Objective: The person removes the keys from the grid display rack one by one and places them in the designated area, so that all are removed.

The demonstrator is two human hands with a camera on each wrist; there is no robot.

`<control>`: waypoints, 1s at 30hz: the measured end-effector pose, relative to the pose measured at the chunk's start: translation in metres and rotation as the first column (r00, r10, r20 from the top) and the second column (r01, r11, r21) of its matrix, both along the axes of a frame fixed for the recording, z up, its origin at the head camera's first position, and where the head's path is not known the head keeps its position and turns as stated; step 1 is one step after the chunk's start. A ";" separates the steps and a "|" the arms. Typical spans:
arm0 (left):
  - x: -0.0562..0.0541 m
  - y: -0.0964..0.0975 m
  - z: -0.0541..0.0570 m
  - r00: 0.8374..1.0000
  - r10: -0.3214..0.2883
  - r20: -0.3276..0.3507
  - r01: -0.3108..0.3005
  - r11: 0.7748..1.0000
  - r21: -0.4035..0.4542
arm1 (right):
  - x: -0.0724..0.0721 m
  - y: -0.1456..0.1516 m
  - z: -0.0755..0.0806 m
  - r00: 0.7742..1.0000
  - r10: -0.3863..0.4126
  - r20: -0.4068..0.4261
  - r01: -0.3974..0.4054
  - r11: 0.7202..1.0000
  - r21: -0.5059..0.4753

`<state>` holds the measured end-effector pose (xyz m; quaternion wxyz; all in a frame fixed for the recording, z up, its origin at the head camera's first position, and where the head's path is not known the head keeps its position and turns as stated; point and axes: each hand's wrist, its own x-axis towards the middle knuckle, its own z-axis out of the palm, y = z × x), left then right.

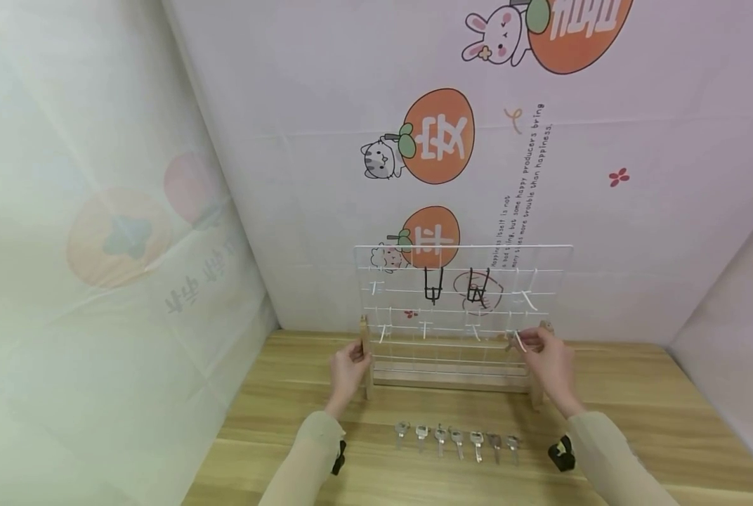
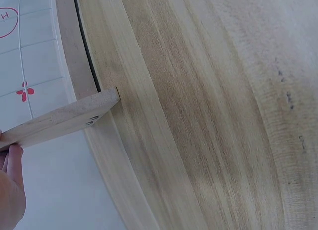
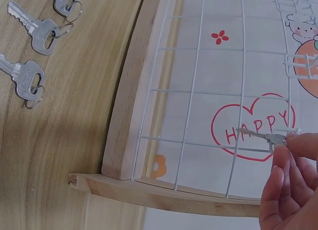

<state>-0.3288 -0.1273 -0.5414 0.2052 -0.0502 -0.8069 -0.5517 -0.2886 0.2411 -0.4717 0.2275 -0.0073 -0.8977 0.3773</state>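
A white wire grid rack [image 1: 452, 360] stands upright between wooden posts. My left hand [image 1: 348, 372] grips its left wooden post [image 2: 59, 115], thumb and fingers on either side. At the rack's right side, my right hand [image 3: 293, 190] pinches a small silver key [image 3: 276, 139] by its head, the blade pointing away from the fingertips. In the head view that hand is right at a white hook [image 1: 520, 342] on the grid; whether the key's ring is on the hook I cannot tell. Several silver keys [image 1: 440, 434] lie in a row on the table before the rack.
More white hooks [image 1: 528, 301] and two black hooks [image 1: 433, 293] hang on the grid. A printed cloth [image 1: 326, 204] rises close behind the rack, and further cloth [image 1: 98, 281] borders the left side. The wood-grain table [image 1: 275, 422] extends under everything.
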 end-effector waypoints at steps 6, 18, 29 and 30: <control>0.000 0.001 0.001 1.000 -0.004 0.010 0.004 1.000 0.009 | -0.001 0.002 -0.001 1.000 0.001 -0.016 -0.001 1.000 0.008; 0.000 0.001 -0.002 1.000 -0.003 -0.016 0.003 1.000 0.019 | 0.007 0.005 0.001 0.998 0.059 -0.036 -0.058 0.998 0.036; 0.000 0.001 -0.002 1.000 -0.004 -0.025 0.004 1.000 0.019 | 0.017 0.008 0.005 0.994 0.104 -0.037 -0.103 0.993 0.049; 0.000 0.001 -0.002 1.000 -0.003 -0.023 0.004 1.000 0.016 | 0.018 0.008 0.005 0.993 0.109 -0.035 -0.107 0.993 0.049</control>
